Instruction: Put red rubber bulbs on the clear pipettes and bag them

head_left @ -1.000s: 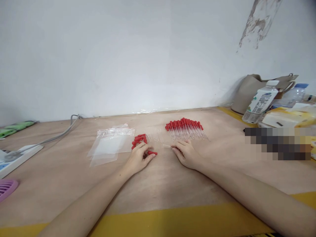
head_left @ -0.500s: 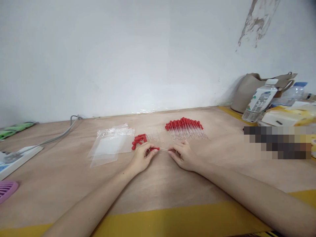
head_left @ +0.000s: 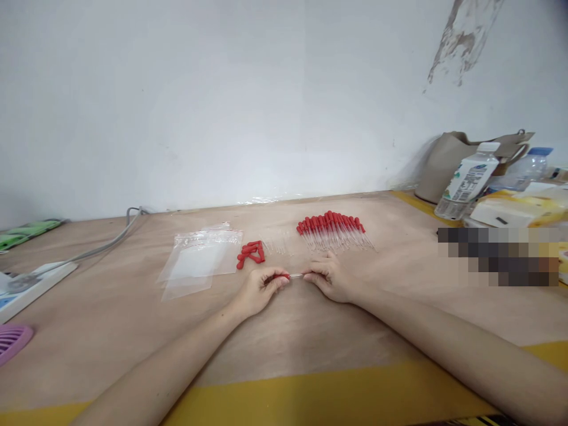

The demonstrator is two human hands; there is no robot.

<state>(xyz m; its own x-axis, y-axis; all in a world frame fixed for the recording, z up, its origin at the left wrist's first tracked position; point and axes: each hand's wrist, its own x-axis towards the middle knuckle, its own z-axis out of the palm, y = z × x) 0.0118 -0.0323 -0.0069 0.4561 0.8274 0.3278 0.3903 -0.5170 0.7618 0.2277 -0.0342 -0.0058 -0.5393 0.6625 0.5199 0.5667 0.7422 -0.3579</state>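
Between thumb and fingers, my left hand pinches a red rubber dropper bulb, mostly covered by the fingers. A thin clear glass tube runs from the bulb's open end to my right hand, whose closed fingertips grip its other end. Behind my left hand lies a small heap of loose red bulbs. Several bare clear tubes lie just right of that heap. A row of droppers with red bulbs fitted rests beyond my right hand, their tips pointing toward me.
Clear zip bags lie to the left. A power strip with a grey cable and a purple slotted object are farther left. At the right stand a bottle, a taupe bag and a yellow-white packet.
Both hands have come slightly nearer to me with the bulb and tube. Less of the tube shows between them, and the loose bulbs are now less covered by my left hand.
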